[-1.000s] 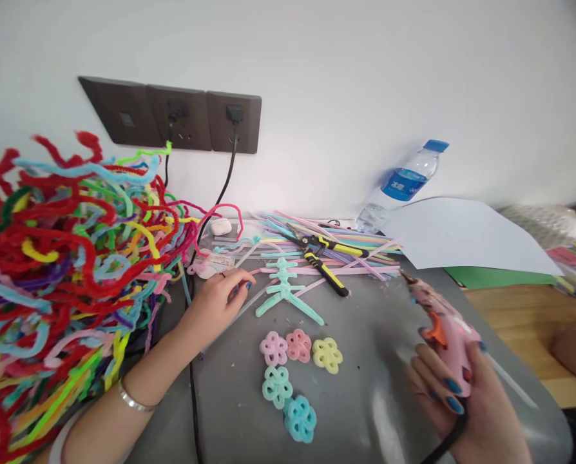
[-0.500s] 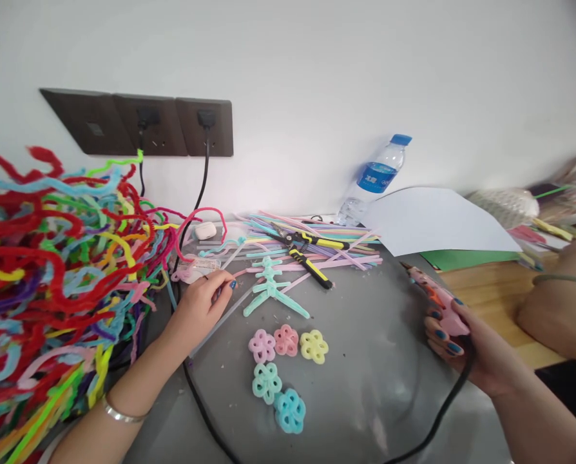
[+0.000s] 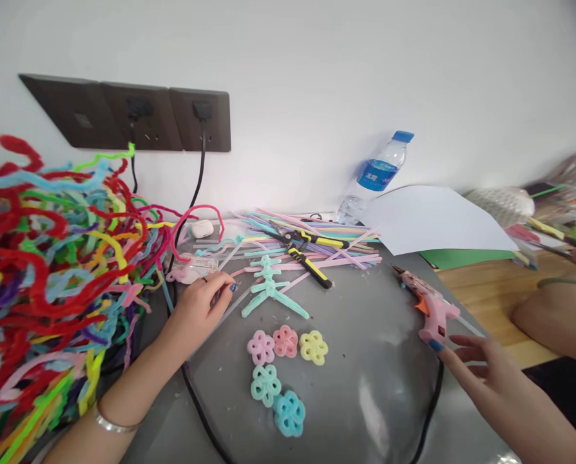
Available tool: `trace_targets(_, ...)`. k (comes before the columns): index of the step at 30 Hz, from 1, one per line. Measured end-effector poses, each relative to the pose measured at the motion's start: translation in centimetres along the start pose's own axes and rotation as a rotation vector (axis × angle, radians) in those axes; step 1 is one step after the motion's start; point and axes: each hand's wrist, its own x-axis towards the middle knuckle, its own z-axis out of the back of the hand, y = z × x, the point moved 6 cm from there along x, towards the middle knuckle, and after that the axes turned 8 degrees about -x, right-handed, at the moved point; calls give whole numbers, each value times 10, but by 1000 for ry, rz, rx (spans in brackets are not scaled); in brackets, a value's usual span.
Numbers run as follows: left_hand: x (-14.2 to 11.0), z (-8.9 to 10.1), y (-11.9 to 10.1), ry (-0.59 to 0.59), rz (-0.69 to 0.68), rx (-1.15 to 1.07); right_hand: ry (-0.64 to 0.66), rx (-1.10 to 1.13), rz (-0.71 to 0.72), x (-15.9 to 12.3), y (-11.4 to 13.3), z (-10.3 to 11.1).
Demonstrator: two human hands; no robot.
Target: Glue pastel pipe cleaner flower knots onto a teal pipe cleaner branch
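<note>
The pink hot glue gun (image 3: 435, 309) lies on the gray table (image 3: 346, 399) near its right side, nozzle toward the wall, its black cord cut off by the bottom edge. The right hand (image 3: 486, 370) is open, fingers spread and wrapped around nothing, its thumb tip at the handle's base; the view does not settle whether they touch. The left hand (image 3: 208, 299) rests with fingers loosely curled, just beside the mint pipe-cleaner branch (image 3: 269, 287); its palm is hidden, so I cannot tell whether it grips anything. Nearer the camera lie 5 pipe-cleaner flowers (image 3: 288, 341), the mint and blue ones touching. Yellow-and-black pliers (image 3: 310, 265) partly cover the pastel pipe cleaners (image 3: 360, 259). Print on the bottle label (image 3: 377, 174) is too small to read, and another person's forearm (image 3: 556, 316) is cut off at right.
</note>
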Motion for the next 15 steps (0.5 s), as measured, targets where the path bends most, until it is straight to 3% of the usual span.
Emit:
trace_targets(3,0,0,0,-2,12,-12,59,124,119,-20,49,-2)
trace_targets(9,0,1,2,12,36,-19,235,383,719,-73,182,-26)
trace_targets(12,-1,0,4,13,47,-13,254,326,809,-84,209,-40)
trace_targets(15,-2,0,3,12,38,-23,233,258,851,-87,217,-46)
